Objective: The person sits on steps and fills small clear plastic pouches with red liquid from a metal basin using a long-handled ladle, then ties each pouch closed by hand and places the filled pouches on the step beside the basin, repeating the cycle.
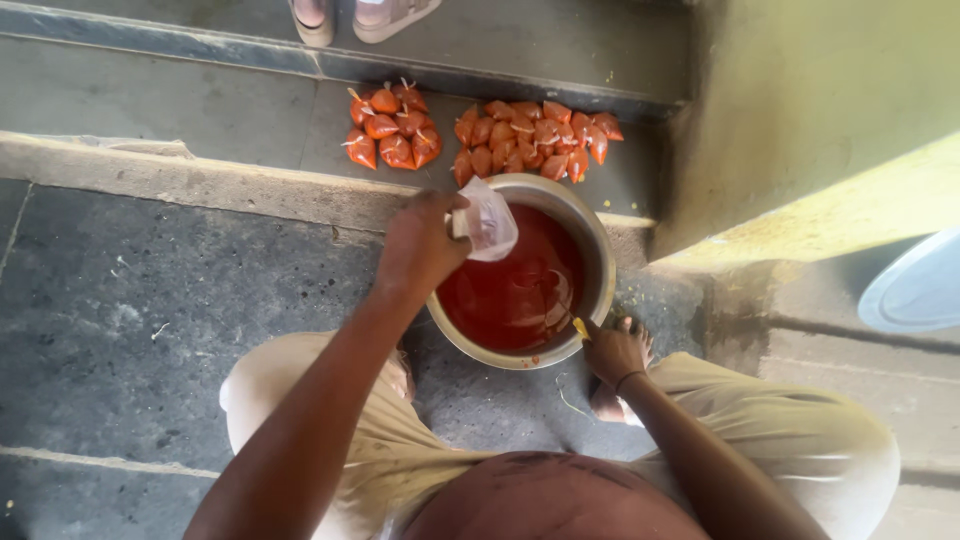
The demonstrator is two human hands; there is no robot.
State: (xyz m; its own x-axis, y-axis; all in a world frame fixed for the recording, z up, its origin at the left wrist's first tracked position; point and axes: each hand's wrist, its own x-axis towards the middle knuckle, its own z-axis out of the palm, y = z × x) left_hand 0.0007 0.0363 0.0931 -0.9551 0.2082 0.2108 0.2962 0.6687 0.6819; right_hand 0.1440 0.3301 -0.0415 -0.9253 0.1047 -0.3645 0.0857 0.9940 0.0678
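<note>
1 metal bowl (604, 262) of red sauce, 1 clear plastic bag (488, 220), 2 heaps of tied red packets (394, 127) at 12 o'clock | bag gripped shut-fisted in left hand (422, 245) over bowl's 11 o'clock rim | small yellow piece (580, 328) pinched in right hand (613, 350) at 5 o'clock rim.

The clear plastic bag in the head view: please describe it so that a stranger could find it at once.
Find the round metal bowl of red liquid on the stone floor. Over its upper left rim, the left hand holds a small clear plastic bag. Unlike the tied orange-red packets on the step beyond, it looks empty and pale.
</note>
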